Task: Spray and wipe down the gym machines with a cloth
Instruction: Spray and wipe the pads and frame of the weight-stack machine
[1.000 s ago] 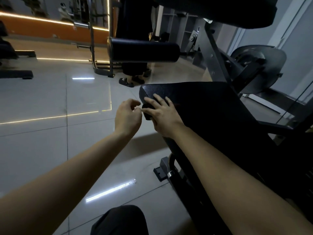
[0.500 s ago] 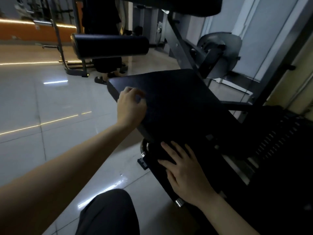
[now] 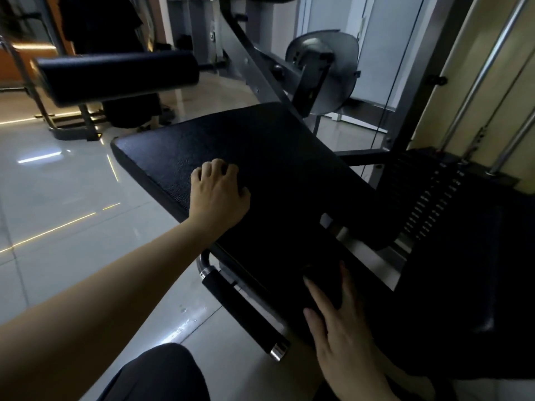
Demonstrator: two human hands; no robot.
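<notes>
**Both hands on the black machine seat**

Nearest, a knee (image 3: 162,371) in dark cloth. The right hand (image 3: 343,328) lies flat on the near end of the machine, grip released and fingers straight, the fingertips on a dark wad (image 3: 318,280) (too dim to say whether it is a cloth). Just left of it, a foam-sleeved handle (image 3: 240,311) with a chrome end cap slants toward the knee.

The seat pad (image 3: 260,151) is black, pebbled vinyl with rounded corners. Its long axis runs from near right to far left, and its front edge faces the glossy tiled floor (image 3: 58,204). The left hand (image 3: 218,195) rests on the pad's left side, grip clenched, nothing visible inside it.

Beyond, a cylindrical black roller pad (image 3: 115,76) lies crosswise. To the right stand a grey metal cam disc (image 3: 324,68) and the weight stack (image 3: 428,204).
</notes>
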